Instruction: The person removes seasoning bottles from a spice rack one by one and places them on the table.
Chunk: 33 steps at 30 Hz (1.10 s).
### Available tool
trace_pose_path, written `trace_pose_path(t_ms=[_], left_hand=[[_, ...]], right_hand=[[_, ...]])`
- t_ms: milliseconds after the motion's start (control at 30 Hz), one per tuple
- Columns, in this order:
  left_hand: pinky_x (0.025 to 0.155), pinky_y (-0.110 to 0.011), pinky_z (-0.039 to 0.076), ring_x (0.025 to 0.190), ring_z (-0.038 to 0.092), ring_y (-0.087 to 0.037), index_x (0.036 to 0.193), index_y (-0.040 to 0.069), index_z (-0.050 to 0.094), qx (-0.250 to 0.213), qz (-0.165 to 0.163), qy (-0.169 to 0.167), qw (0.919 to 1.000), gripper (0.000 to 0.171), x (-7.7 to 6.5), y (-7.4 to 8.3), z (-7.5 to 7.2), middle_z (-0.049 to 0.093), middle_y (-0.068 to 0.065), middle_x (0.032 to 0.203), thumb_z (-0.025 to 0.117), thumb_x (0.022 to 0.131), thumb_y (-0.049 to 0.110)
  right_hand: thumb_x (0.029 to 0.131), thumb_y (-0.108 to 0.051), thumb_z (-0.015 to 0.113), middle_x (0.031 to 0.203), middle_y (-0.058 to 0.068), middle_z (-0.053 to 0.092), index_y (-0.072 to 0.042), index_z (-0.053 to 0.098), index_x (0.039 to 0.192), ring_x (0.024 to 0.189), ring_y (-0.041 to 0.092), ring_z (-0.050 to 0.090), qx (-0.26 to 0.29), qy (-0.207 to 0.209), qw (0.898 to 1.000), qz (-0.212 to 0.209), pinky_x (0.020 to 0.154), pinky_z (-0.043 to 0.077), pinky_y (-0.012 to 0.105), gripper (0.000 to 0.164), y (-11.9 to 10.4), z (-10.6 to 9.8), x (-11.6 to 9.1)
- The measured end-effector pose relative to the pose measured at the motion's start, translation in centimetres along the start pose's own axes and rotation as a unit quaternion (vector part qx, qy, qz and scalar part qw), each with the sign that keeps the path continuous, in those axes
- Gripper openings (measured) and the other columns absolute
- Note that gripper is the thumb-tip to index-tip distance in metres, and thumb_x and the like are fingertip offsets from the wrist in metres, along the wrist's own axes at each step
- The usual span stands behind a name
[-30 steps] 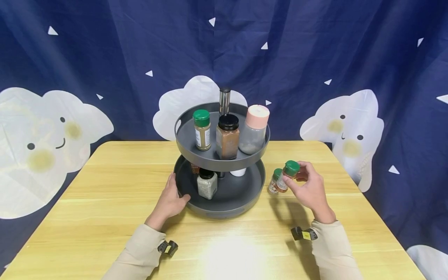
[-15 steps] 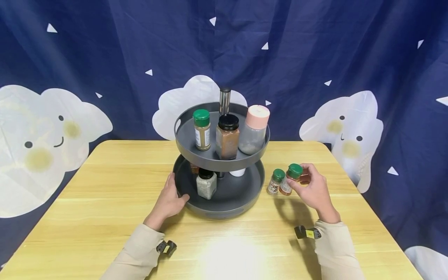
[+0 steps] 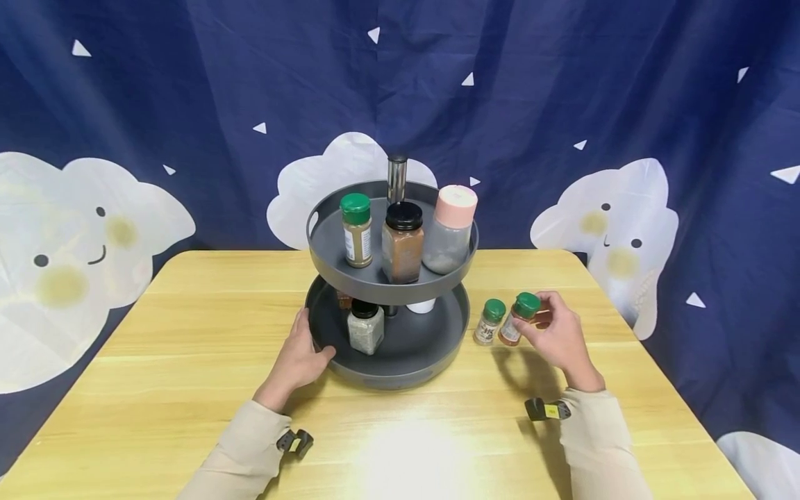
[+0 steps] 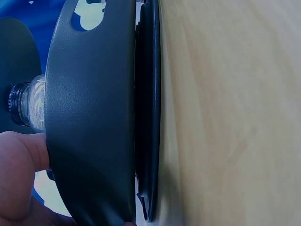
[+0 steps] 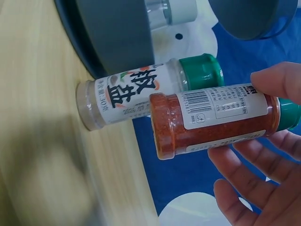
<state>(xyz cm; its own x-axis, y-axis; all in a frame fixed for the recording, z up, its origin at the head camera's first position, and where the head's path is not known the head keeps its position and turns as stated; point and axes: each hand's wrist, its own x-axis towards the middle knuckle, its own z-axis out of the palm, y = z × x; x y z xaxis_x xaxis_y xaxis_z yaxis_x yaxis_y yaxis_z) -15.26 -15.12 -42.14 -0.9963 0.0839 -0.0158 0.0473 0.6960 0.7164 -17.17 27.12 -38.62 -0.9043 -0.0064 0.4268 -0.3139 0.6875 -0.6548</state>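
Observation:
A grey two-tier spice rack (image 3: 390, 378) stands mid-table. My left hand (image 3: 300, 357) grips the rim of its lower tray, the thumb (image 4: 23, 153) over the inside edge and the fingers around the outside, mostly hidden. In my right hand (image 3: 559, 337) is a red-spice jar (image 5: 211, 117) with a green lid, pinched near the top between thumb and fingertips; its base shows off the table in the right wrist view. Just left of it stands a second green-lidded spice jar (image 5: 136, 92) with a white label, upright on the table (image 3: 206, 333).
The upper tray (image 3: 325, 260) carries a green-lidded jar (image 3: 357, 232), a black-lidded brown jar (image 3: 403, 243) and a pink-lidded jar (image 3: 450, 226). Below are a black-lidded pale jar (image 3: 365, 330) and partly hidden items. A blue curtain (image 3: 325, 62) hangs behind.
My right hand has carried the red-spice jar slightly right and down, leaving a gap beside the other jar. My left hand stays on the lower tray's rim.

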Motion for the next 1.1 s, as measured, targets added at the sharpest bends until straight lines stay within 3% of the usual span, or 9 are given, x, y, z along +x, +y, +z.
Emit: trace_pose_path(t_ms=[1100], left_hand=[[0.112,-0.060,0.019,0.137,0.011,-0.049,0.143,-0.016,-0.002,0.007,0.016,0.007,0.9998,0.086,-0.1,-0.1,-0.1,0.000,-0.036,0.152,0.057,0.087,0.013]], right_hand=[[0.079,-0.012,0.074,0.100,0.024,0.061,0.004,0.048,0.112,0.087,0.040,0.064,-0.020,-0.071,0.996,0.054,0.078,0.053,0.054,0.045,2.1,0.8,-0.1]])
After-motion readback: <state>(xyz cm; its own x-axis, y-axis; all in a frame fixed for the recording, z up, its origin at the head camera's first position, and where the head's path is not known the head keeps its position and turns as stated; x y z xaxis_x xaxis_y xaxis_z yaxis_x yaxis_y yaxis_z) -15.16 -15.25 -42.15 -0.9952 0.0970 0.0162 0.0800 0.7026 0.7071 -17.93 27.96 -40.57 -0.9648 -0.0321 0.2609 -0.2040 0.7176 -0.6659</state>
